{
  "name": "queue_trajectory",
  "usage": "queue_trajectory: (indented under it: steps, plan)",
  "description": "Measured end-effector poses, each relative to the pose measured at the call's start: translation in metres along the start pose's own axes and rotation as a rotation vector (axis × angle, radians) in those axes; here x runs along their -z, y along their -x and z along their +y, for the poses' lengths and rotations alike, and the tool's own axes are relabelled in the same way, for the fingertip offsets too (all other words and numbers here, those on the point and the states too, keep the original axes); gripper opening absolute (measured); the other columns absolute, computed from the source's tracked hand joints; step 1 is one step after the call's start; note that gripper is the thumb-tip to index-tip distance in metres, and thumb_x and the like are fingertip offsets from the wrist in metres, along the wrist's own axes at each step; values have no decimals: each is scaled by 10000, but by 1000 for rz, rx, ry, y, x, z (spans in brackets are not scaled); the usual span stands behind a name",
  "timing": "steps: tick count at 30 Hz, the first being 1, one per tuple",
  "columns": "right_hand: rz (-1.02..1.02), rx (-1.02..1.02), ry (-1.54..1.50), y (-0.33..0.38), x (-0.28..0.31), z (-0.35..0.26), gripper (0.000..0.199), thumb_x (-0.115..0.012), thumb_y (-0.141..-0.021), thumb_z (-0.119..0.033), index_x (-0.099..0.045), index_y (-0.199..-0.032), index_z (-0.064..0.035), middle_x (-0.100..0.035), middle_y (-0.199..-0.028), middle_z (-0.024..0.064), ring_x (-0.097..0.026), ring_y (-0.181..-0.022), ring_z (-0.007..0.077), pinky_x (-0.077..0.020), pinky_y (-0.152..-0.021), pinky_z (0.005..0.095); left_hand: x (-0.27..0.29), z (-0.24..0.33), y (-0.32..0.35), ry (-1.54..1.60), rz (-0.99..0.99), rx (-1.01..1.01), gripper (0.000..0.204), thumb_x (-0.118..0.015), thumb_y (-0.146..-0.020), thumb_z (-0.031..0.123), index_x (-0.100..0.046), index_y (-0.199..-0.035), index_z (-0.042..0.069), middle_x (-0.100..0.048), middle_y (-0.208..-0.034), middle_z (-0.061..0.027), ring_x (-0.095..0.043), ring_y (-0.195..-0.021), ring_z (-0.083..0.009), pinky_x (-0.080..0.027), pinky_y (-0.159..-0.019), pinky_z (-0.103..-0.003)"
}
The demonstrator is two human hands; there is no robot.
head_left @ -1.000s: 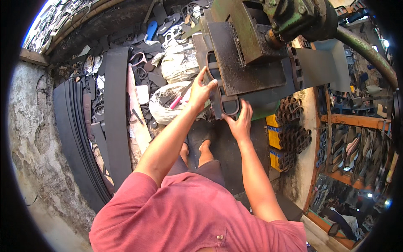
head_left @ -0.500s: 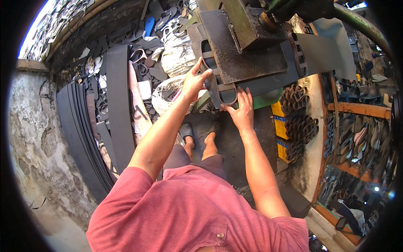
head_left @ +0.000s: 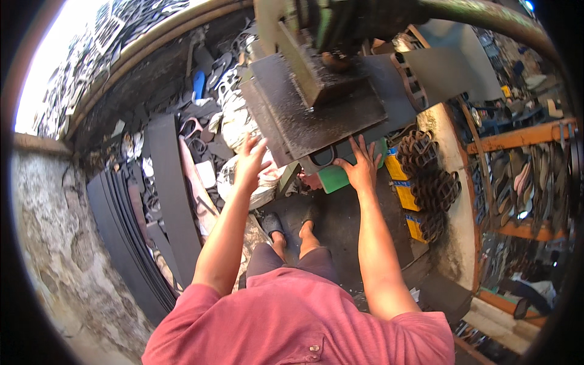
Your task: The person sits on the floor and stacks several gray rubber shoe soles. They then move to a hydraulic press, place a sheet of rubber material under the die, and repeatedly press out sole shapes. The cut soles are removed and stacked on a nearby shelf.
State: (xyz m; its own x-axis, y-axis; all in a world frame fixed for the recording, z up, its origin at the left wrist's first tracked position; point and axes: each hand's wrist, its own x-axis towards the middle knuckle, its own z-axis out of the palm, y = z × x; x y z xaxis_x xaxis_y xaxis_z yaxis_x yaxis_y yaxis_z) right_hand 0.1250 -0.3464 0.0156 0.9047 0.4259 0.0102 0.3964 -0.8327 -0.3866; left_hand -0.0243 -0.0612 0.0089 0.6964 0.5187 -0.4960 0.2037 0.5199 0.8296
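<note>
Two hands, left hand [head_left: 250, 163] and right hand [head_left: 361, 165], fingers spread on one press plate [head_left: 316, 118]

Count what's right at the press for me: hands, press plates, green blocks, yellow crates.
Hands: 2, left hand and right hand
Dark press plate: 1
Green block: 1
Yellow crates: 3
Total: 7

A faded red short-sleeved shirt [head_left: 292, 322], dark shorts [head_left: 292, 261], perhaps sandals [head_left: 272, 223].
</note>
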Motion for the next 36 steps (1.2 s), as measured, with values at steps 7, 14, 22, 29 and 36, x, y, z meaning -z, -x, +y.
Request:
queue_trajectory:
  steps: [7,14,22,29,36]
  plan:
    - [-12,-37,-54,-65,16,18,852,-780,-774,-614,-593,-1453,-135,-407,-1643,73,-190,-1575,398,-96,-1261,639,101,13,42,12,316,20,788,-714,-990,248,-268,-1634,168,-477,-1528,-116,-552,-1312,-275,-552,-986,-475]
    - [9,-12,-27,-86,-4,35,733,-757,-844,-560,-627,-1406,-107,-447,-1619,62,-216,-1574,362,-105,-1255,651,11,114,54,-229,223,-522,668,-702,-1016,283,-373,-1569,104,-543,-1429,-114,-562,-1274,-197,-494,-1030,-393]
    - [611,291,371,-79,362,7,602,-730,-902,-467,-636,-1353,-80,-552,-1469,186,-488,-1384,407,-347,-1142,630,-261,333,188,-896,-44,-2018,390,-627,-1020,214,-591,-1332,-16,-618,-1265,-160,-650,-1127,-234,-555,-946,-350]
    - [966,-81,724,-4,501,133,524,-664,-957,-408,-610,-1356,-73,-597,-1395,167,-545,-1276,405,-402,-1071,580,-409,301,255,-1102,-230,-2116,311,-622,-963,244,-644,-1191,35,-641,-1037,-100,-663,-1026,-216,-533,-941,-381]
    - [1113,-804,484,91,99,198,449,-597,-1011,-349,-583,-1359,-66,-642,-1320,147,-603,-1169,404,-457,-1001,530,-411,65,177,-1128,-588,-2096,251,-654,-869,286,-708,-1052,124,-669,-884,-21,-657,-994,-193,-487,-929,-390]
